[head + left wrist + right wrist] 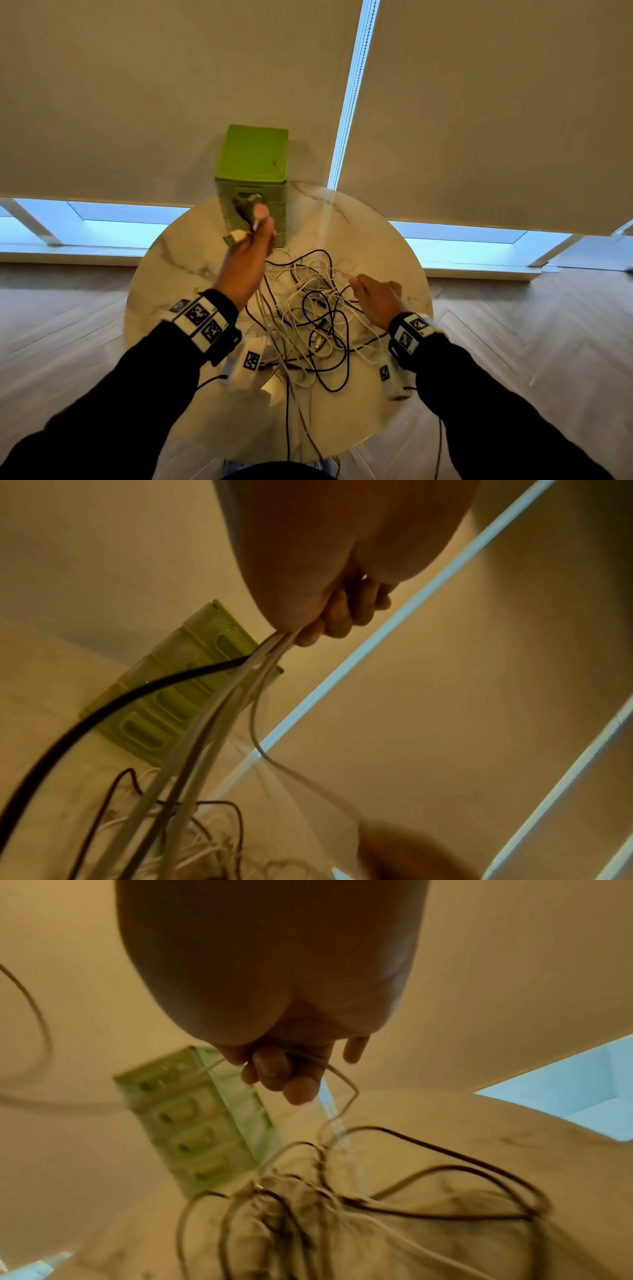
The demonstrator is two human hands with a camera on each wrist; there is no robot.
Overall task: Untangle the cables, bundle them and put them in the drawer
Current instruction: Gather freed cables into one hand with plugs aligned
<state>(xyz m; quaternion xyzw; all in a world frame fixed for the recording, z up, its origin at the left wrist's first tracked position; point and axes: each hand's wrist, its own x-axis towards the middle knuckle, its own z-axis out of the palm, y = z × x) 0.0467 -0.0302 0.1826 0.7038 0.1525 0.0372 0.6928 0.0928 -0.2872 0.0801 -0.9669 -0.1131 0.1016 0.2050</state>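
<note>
A tangle of black and white cables (pixel 308 315) lies on the round marble table (pixel 383 240). My left hand (pixel 251 253) is raised in front of the green drawer unit (pixel 253 164) and grips a bunch of white cables plus a black one (pixel 219 712), with plug ends sticking up out of the fist. These strands hang down into the pile. My right hand (pixel 375 298) hovers over the right side of the tangle and pinches a thin white cable (pixel 329 1066) between thumb and fingers. The drawer unit (pixel 195 1123) shows several closed drawers.
The green drawer unit stands at the table's far edge against beige roller blinds (pixel 479 120). Cables trail over the table's near edge toward my body. Wooden floor (pixel 548 342) surrounds the table. Bare marble lies left of the pile.
</note>
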